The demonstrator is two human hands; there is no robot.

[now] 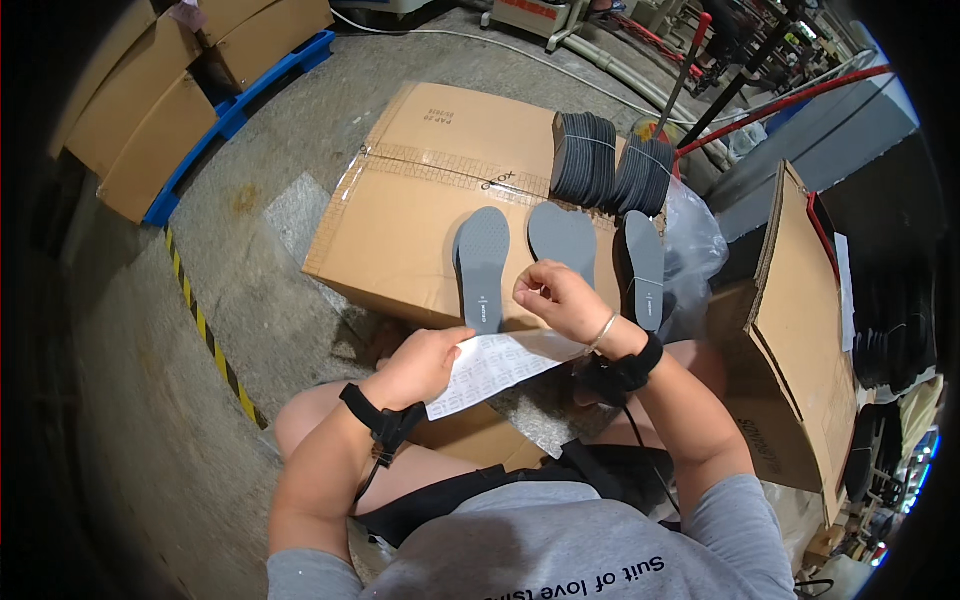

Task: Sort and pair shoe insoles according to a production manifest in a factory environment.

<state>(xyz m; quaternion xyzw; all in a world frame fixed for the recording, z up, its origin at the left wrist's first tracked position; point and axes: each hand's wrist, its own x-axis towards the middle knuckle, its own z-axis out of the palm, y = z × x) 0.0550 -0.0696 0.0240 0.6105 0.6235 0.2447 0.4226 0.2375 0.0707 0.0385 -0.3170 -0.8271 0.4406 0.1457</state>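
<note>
My left hand [418, 365] is closed on the left end of a white sheet of small printed labels [495, 372], its thumb on top. My right hand [568, 305] is raised above the sheet's right end, thumb and fingertips pinched together. Whatever that pinch may hold is too small to make out. Just beyond the hands, grey shoe insoles lie on a closed cardboard box: a left pile [484, 255] with white print near its heel, a middle pile [562, 238] partly covered by my right hand, and a right pile [645, 268], also printed.
Two tied bundles of dark insoles [584, 165] stand at the far right of the cardboard box [400, 225]. Beside them is a clear plastic bag [693, 235]. An open carton [800, 330] rises at my right. Cartons on a blue pallet [235, 118] stand far left, near striped floor tape [205, 325].
</note>
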